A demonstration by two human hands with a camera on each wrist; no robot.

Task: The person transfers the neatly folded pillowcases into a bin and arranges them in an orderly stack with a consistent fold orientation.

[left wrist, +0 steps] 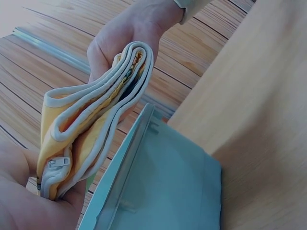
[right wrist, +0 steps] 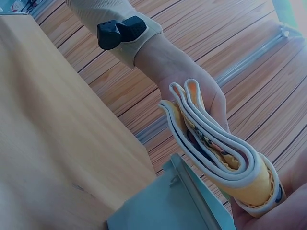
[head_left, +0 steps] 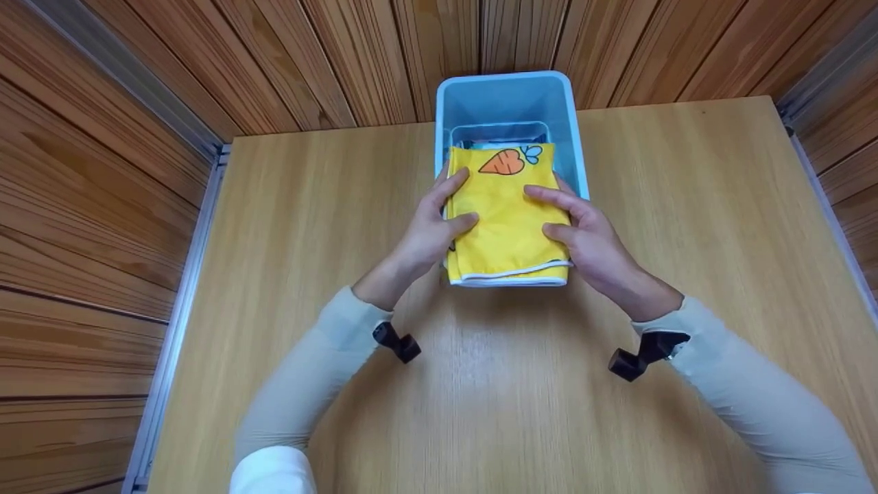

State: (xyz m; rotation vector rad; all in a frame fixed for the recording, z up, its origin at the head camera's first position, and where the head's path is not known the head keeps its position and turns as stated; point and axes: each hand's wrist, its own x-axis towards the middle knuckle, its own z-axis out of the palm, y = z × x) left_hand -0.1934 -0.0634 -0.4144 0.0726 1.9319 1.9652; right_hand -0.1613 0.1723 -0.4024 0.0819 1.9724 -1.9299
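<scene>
A folded yellow cloth (head_left: 511, 219) with a carrot print and white edging is held over the near end of a light blue plastic bin (head_left: 507, 103). The left hand (head_left: 429, 230) grips its left side, and the right hand (head_left: 595, 240) grips its right side, with thumbs on top. Several stacked layers and a zipper pull on the folded cloth (left wrist: 96, 120) show in the left wrist view. From the right wrist, the cloth (right wrist: 216, 153) appears just above the rim of the bin (right wrist: 168, 201). Fingers under the cloth are mostly hidden.
The bin stands on a wooden table (head_left: 309, 226) against a wood-plank wall (head_left: 370, 62). Something with dark blue and clear parts lies inside the bin, mostly covered by the cloth. Metal rails (head_left: 185, 274) run along the table's sides. Each wrist wears a small black camera (head_left: 398, 342).
</scene>
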